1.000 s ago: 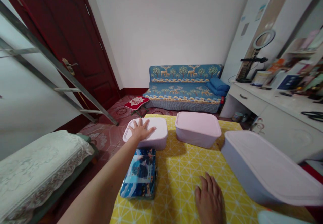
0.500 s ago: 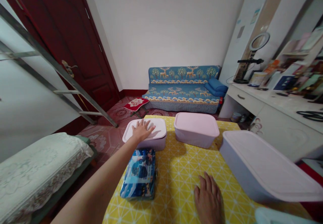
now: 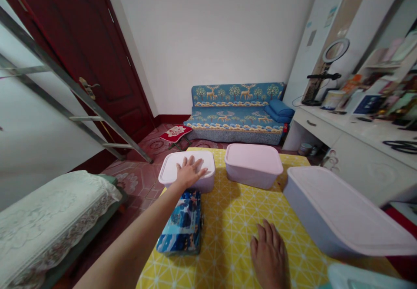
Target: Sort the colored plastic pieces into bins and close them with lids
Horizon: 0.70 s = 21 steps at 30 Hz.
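Observation:
My left hand (image 3: pixel 190 171) lies with fingers spread on the pale lid of a lidded storage box (image 3: pixel 167 167) at the table's far left corner. Just in front of that box, partly behind my left forearm, is a blue patterned box (image 3: pixel 185 226) with a small clasp on its right side. My right hand (image 3: pixel 269 252) rests flat, palm down, on the yellow tablecloth (image 3: pixel 228 241) and holds nothing. A second storage box with a pink lid (image 3: pixel 253 158) stands at the far middle. The larger lilac box (image 3: pixel 345 211) sits along the right side.
A pale green lidded thing (image 3: pixel 365 278) is cut off at the lower right. Beyond the table are a red-topped stool (image 3: pixel 176 133) and a blue sofa (image 3: pixel 234 115). A ladder (image 3: pixel 81 93) leans at left; a cluttered white desk (image 3: pixel 358 128) stands at right.
My left hand has shifted slightly right and toward me across the lid, which now sits more evenly on its box. My right hand has stayed in place.

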Available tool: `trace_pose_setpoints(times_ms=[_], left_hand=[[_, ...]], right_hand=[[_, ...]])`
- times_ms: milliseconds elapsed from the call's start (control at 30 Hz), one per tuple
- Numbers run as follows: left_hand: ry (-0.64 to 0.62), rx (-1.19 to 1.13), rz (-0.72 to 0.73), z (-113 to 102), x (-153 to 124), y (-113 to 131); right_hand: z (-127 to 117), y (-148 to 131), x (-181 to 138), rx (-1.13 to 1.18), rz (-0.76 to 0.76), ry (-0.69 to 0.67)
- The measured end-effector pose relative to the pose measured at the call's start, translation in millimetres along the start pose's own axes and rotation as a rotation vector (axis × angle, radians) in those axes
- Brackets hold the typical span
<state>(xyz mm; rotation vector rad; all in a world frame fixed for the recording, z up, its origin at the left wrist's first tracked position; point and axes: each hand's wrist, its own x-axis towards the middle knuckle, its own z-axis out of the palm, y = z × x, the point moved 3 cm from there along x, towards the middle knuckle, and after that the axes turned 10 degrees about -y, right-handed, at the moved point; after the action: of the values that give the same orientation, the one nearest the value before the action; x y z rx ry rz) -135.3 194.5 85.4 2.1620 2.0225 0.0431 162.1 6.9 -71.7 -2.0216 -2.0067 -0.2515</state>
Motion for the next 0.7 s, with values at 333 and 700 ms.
trace_pose_setpoints(times_ms=[333, 700], left_hand=[[0.132, -0.078, 0.066, -10, -33, 26], [0.135, -0.113, 0.134, 6, -86, 19]], right_hand=[[-1, -1, 0, 0.0, -0.001, 0.01], [8, 4, 0, 0.009, -0.034, 0.051]])
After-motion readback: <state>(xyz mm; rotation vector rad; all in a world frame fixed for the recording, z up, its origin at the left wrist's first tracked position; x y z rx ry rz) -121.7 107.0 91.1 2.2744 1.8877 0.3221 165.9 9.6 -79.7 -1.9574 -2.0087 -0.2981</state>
